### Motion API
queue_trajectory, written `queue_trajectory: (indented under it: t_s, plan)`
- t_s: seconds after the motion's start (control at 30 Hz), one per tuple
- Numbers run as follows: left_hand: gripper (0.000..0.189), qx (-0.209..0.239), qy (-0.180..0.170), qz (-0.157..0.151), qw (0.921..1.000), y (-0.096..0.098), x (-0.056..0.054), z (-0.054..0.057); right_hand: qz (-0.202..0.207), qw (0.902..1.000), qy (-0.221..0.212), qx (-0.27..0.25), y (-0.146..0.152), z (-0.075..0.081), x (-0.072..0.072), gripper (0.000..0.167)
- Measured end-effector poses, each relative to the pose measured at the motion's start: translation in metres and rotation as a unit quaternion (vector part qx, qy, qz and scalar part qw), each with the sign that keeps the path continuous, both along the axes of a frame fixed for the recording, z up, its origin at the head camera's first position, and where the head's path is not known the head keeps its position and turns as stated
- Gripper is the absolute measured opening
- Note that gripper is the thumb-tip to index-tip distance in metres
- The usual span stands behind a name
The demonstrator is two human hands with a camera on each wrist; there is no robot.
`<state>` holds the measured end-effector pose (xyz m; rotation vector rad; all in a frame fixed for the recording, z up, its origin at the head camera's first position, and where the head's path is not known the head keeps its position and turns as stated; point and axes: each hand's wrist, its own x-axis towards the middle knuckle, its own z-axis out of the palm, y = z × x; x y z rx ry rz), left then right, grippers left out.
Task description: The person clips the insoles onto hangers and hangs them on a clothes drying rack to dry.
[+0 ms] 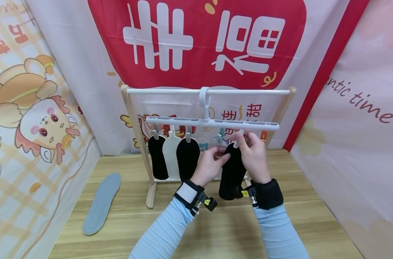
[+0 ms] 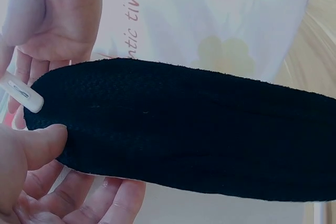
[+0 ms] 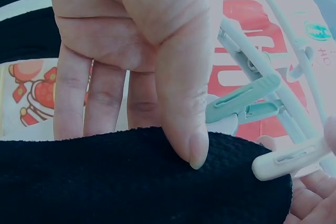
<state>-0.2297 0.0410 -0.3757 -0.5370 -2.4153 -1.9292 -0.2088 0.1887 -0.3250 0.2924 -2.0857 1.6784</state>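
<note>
My left hand (image 1: 210, 163) pinches the upper end of a black insole (image 1: 232, 176), thumb on its face and fingers behind. At that end my right hand (image 1: 254, 154) pinches a white clip (image 3: 283, 162) of the hanger (image 1: 186, 121). In the left wrist view the clip's tip (image 2: 23, 94) lies over the insole's edge; how firmly it bites cannot be told. The insole hangs down below both hands. Left along the hanger, grey and white clips hold two black insoles and a white insole (image 1: 171, 154). A teal clip (image 3: 244, 98) is beside my hands, a pale item below it.
The hanger hooks over the top bar (image 1: 164, 92) of a wood-legged rack standing on the wooden table (image 1: 131, 230). A grey insole (image 1: 102, 203) lies on the table at the left. An orange clip (image 1: 263, 135) shows at the hanger's right end. Printed cloths surround the table.
</note>
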Motion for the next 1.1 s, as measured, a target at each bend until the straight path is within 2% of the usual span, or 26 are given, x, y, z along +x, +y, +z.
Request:
queue_trajectory:
  t_s: [0.13,0.27,0.57,0.83,1.0,1.1]
  plan:
    - [0.018,-0.001,-0.003,-0.001,1.0000,0.000,-0.002,-0.003,0.005,0.9999,-0.001,-0.010,0.000,-0.002,0.000,0.037]
    - [0.021,-0.017,-0.022,-0.004,0.9996,-0.001,-0.003,-0.008,0.000,1.0000,-0.002,-0.006,0.000,-0.005,0.000,0.039]
    - [0.030,-0.033,-0.034,-0.017,0.9987,-0.003,-0.006,-0.017,-0.038,0.9990,-0.001,0.023,0.004,-0.018,0.000,0.046]
    - [0.031,-0.047,-0.043,-0.022,0.9977,-0.004,-0.010,-0.029,-0.066,0.9953,0.007,0.071,0.011,-0.039,0.003,0.046]
    - [0.027,-0.055,-0.033,-0.026,0.9976,-0.007,-0.012,-0.035,-0.073,0.9939,0.008,0.083,0.018,-0.054,0.007,0.045]
    - [0.028,-0.060,-0.027,-0.031,0.9974,-0.010,-0.012,-0.039,-0.072,0.9946,-0.010,0.075,0.023,-0.064,0.011,0.046]
